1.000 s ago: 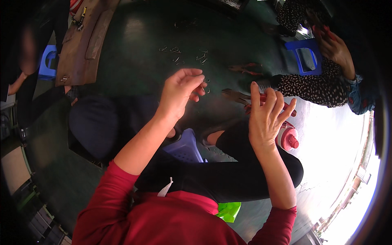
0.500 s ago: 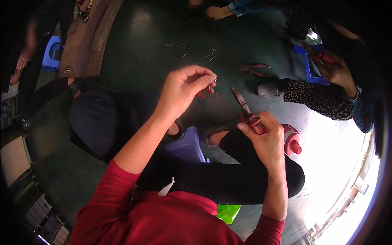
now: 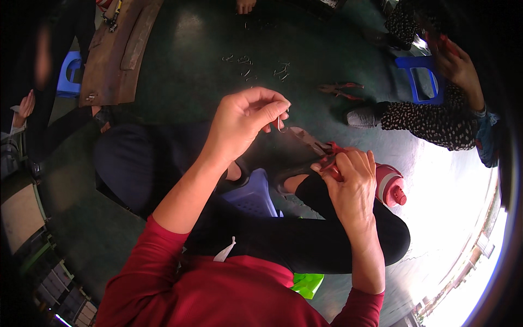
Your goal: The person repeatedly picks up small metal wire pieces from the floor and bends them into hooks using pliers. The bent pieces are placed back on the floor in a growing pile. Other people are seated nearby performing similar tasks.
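My left hand (image 3: 242,122) is raised in front of me, its thumb and fingertips pinched on a thin bent metal wire (image 3: 280,126). The wire's curved end hangs below the fingertips. To the right, my right hand (image 3: 354,177) holds red-handled pliers (image 3: 309,140). Their metal jaws point up and left toward the wire and are blurred by motion. The handles look spread apart within my fingers. Whether the jaws touch the wire is hard to see, but a small gap seems to lie between them.
Small bent wires (image 3: 282,71) lie scattered on the dark green floor, near other red-handled pliers (image 3: 341,90). A red bottle (image 3: 388,187) stands by my right wrist. A pale purple stool (image 3: 251,194) is below me. Co-workers sit around; a blue stool (image 3: 422,76) is at right, wooden boards (image 3: 111,60) at left.
The pliers have swung left toward the wire, and their handles have spread. My left hand has barely moved. A co-worker's hand at the top has drawn back.
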The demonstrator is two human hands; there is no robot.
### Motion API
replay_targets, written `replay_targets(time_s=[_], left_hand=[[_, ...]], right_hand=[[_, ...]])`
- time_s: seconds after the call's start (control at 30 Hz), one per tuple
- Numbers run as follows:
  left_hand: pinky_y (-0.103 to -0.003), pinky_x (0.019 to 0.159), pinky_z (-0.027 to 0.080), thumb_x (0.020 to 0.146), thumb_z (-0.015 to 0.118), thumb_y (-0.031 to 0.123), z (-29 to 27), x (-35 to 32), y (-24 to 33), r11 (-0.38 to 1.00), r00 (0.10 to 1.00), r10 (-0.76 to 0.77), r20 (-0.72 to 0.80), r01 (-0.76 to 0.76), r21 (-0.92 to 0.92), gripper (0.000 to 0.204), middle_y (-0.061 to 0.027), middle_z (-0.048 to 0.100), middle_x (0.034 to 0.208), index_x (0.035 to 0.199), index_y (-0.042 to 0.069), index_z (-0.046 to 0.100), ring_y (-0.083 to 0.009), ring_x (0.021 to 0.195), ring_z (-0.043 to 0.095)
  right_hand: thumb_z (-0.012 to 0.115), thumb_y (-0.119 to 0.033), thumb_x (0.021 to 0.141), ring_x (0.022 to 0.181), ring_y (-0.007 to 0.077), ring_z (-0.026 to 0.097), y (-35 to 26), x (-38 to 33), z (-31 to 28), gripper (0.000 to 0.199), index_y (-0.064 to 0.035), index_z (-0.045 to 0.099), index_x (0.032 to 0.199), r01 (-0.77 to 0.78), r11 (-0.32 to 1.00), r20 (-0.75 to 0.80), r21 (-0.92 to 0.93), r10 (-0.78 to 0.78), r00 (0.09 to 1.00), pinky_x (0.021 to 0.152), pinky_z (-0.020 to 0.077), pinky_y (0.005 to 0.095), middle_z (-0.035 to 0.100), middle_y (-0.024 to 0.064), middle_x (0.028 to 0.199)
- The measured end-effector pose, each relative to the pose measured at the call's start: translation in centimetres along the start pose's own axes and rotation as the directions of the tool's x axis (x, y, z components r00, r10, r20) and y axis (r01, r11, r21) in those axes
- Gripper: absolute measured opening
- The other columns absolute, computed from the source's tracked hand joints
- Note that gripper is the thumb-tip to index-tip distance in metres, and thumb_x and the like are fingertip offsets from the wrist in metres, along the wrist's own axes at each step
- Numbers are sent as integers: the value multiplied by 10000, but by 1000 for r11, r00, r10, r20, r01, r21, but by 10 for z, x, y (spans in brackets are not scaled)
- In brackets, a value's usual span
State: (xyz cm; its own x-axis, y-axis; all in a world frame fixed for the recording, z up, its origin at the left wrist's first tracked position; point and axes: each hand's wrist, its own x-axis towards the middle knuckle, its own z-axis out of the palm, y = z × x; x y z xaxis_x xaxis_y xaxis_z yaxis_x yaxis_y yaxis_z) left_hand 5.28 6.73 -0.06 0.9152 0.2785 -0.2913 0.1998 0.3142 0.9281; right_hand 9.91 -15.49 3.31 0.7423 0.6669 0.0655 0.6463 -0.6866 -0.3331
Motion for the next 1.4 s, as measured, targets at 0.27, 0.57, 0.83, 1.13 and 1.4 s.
replay_targets(time_s=[0.27, 0.57, 0.83, 1.13, 1.4], left_hand=[[-212, 602, 454, 906, 656, 90, 9, -2, -7, 998, 999, 32, 2, -32, 50, 115, -54, 675, 800, 968, 1, 694, -93, 686, 617], [-208, 602, 451, 907, 656, 90, 0, 1, -5, 997, 1000, 31, 2, -31, 71, 108, -48, 679, 804, 962, 7, 697, -87, 691, 619], [-205, 608, 454, 907, 655, 86, -1, 0, -2, 995, 999, 44, 16, -45, 84, 108, -45, 679, 805, 964, 4, 696, -82, 699, 619], [-193, 616, 456, 905, 654, 75, 1, -3, -3, 993, 997, 64, 47, -68, 93, 106, -41, 675, 808, 972, 3, 693, -76, 713, 617], [-277, 838, 481, 1003, 490, 193, 8, -3, -5, 987, 984, 44, 170, -69, 148, 281, -91, 708, 981, 1063, -5, 680, -158, 973, 650]], right_hand=[[794, -234, 715, 873, 345, 590, 9, -8, 3, 319, -14, 566, 753, -17, 1000, 43, 20, 17, 999, 929, 418, 530, 629, 130, 895], [802, -231, 706, 866, 338, 588, 2, -2, 5, 321, -4, 580, 756, -15, 1000, 60, 22, 13, 998, 913, 425, 522, 634, 119, 874], [806, -224, 700, 771, 341, 564, -1, 1, 3, 329, -8, 559, 724, -6, 998, 65, 62, 2, 998, 819, 440, 487, 581, 122, 762], [805, -195, 725, 676, 351, 544, -5, -2, 2, 355, -4, 507, 734, -68, 981, 119, 182, 46, 992, 607, 440, 430, 537, 143, 711], [767, -194, 803, 748, 347, 623, -13, -3, -1, 336, 7, 526, 924, -299, 886, 197, 355, 242, 950, 653, 495, 391, 556, 161, 767]])
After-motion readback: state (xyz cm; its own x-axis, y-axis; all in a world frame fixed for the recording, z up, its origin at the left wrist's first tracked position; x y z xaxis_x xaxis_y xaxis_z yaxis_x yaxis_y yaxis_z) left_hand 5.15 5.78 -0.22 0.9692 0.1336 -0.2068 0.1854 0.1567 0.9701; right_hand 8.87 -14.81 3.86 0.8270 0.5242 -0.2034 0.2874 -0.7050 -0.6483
